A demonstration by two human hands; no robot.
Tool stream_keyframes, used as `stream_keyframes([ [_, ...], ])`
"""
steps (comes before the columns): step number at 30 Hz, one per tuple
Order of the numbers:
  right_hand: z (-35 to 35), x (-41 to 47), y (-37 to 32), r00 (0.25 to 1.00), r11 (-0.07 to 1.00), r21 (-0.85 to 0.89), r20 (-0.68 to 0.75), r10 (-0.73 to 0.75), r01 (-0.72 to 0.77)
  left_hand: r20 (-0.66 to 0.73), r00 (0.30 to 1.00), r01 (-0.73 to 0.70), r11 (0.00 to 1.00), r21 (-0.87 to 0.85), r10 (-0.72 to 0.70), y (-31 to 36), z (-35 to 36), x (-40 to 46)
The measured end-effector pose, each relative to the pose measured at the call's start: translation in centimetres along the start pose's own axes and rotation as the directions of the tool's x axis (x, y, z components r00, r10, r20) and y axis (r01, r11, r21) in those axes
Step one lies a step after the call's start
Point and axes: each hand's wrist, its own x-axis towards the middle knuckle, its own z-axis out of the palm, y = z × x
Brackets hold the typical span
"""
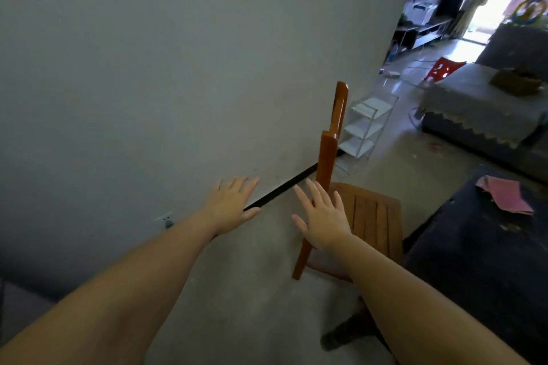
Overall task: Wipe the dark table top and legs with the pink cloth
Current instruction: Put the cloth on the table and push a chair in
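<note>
Two bare hands reach forward with nothing in them — the left hand (234, 205) spread flat with straight fingers toward the grey wall (148, 83), the right hand (324, 216) equally wide, hovering in front of a wooden chair (367, 216) without visibly touching it. The chair stands between the hands and the dark bench (480, 261) at the right edge of the view. On the bench's top, toward its far side and well apart from both hands, lies the pink cloth (504, 194), loosely folded, one corner raised.

The cloth looks thin, soft and light — it should crumple under any grip and drape rather than hold shape, so gathering it from above in a bunched handful, or pinching the raised corner, seems the likely hold. The bench top appears mottled with pale specks or scuffs, which suggests firm pressure will be wanted through the cloth. Its legs are out of sight here. Wiping has not begun.

Beyond the chair stand a small white shelf rack (367, 127) and a grey covered sofa (486, 109).
</note>
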Motion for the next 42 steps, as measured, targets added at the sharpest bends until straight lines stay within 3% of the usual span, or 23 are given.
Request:
stream_keyframes([
  [6, -2.0, 10.3, -1.2, 0.997, 0.995, -0.083, -0.056, -0.053, 0.049, 0.002, 1.0, -0.009, 1.0, 0.013, 0.009, -6.3, -1.1, 6.0],
  [12, -4.7, 21.2, 1.1, 0.988, 0.992, -0.122, -0.157, -0.006, -0.014, -0.086, 0.993, -0.083, 0.996, 0.038, 0.086, -11.7, -2.9, 15.8],
  [17, -8.1, 25.9, 5.1, 0.956, 0.978, -0.055, -0.226, 0.186, -0.203, -0.109, 0.969, -0.219, 0.975, 0.025, 0.221, -13.2, -5.4, 23.9],
  [21, -8.6, 26.7, 8.5, 0.873, 0.896, 0.072, -0.206, 0.443, -0.438, -0.09, 0.921, -0.376, 0.925, 0.06, 0.38, -10.5, -6.5, 31.3],
  [23, -8.3, 26.8, 9.3, 0.779, 0.785, 0.241, -0.144, 0.61, -0.57, -0.087, 0.86, -0.493, 0.863, 0.108, 0.502, -7.9, -6.6, 35.2],
  [26, -6.9, 27.9, 10.3, 0.596, 0.517, 0.461, 0.032, 0.802, -0.721, -0.066, 0.737, -0.659, 0.737, 0.15, 0.673, -3.6, -6.6, 40.3],
  [30, -4.5, 30.3, 11.9, 0.36, 0.187, 0.502, 0.272, 0.893, -0.844, 0.033, 0.578, -0.797, 0.554, 0.242, 0.816, 0.1, -5.3, 46.3],
  [34, -4.0, 31.1, 12.1, 0.324, 0.158, 0.476, 0.289, 0.901, -0.865, 0.098, 0.386, -0.889, 0.342, 0.306, 0.917, 2.5, -4.2, 51.4],
  [37, -4.3, 30.7, 12.1, 0.321, 0.085, 0.546, 0.352, 0.879, -0.833, 0.1, 0.181, -0.939, 0.142, 0.312, 0.978, 5.3, -4.1, 54.6],
  [40, -4.6, 30.1, 12.3, 0.343, 0.061, 0.575, 0.397, 0.852, -0.816, 0.276, 0.022, -0.968, -0.048, 0.245, 0.961, 7.9, -4.8, 57.1],
  [42, -5.0, 29.8, 12.6, 0.36, 0.072, 0.575, 0.407, 0.839, -0.815, 0.32, -0.085, -0.944, -0.179, 0.278, 0.944, 9.1, -4.8, 58.2],
])
